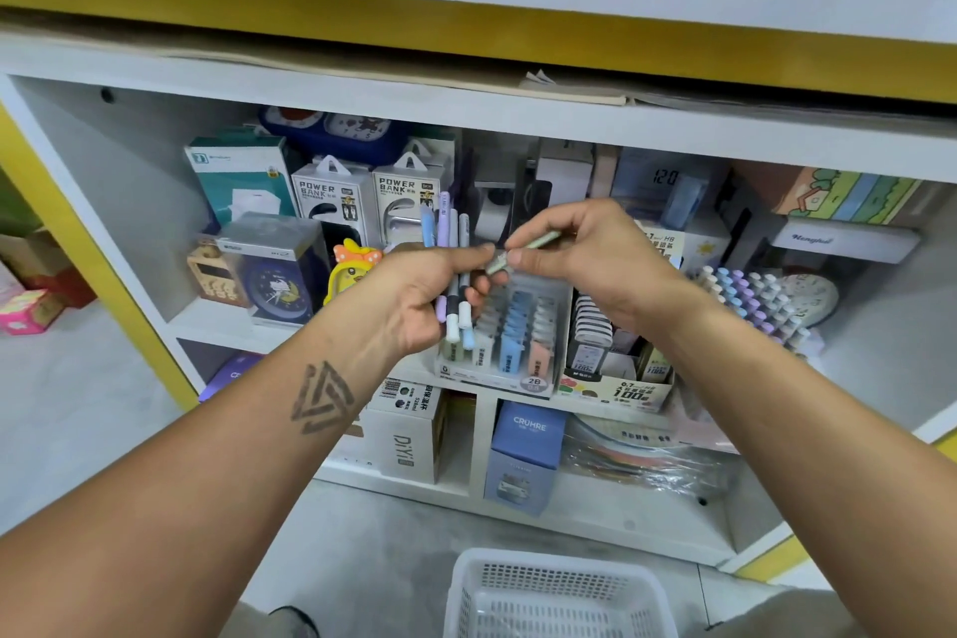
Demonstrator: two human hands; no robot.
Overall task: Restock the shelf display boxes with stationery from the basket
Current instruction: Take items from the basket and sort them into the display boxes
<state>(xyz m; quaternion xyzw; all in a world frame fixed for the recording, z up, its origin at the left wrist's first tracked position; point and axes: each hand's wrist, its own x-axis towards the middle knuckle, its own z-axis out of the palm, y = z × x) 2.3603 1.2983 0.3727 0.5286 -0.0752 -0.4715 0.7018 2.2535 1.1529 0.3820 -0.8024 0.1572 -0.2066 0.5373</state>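
While restocking goes on: a person faces a white shelf (331, 332) of boxed goods, both hands raised before its middle tier.
Basket: the white mesh basket (556, 596) sits on the floor below the hands, near the frame's bottom edge; what shows of its inside looks bare.
Display boxes: a box of small 2B refill packs (510, 342) stands at the shelf's front edge just under the hands; a lead-refill box (616, 373) stands beside it; a rack of pastel pens (751, 301) fills the shelf's right end.
Left hand: the left hand (414, 295) has its grip curled round a bundle of pastel pens (450, 269), held about upright, caps down.
Right hand: the right hand (585, 254) pinches one green pen (523, 249) between thumb and fingertips.
Key relation: the green pen's long axis slants from upper right to lower left, its lower end touching or just beside the bundle; the pen rack lies to the right, nearer the right hand.
Judgement: the single pen is likely being drawn off for the rack.
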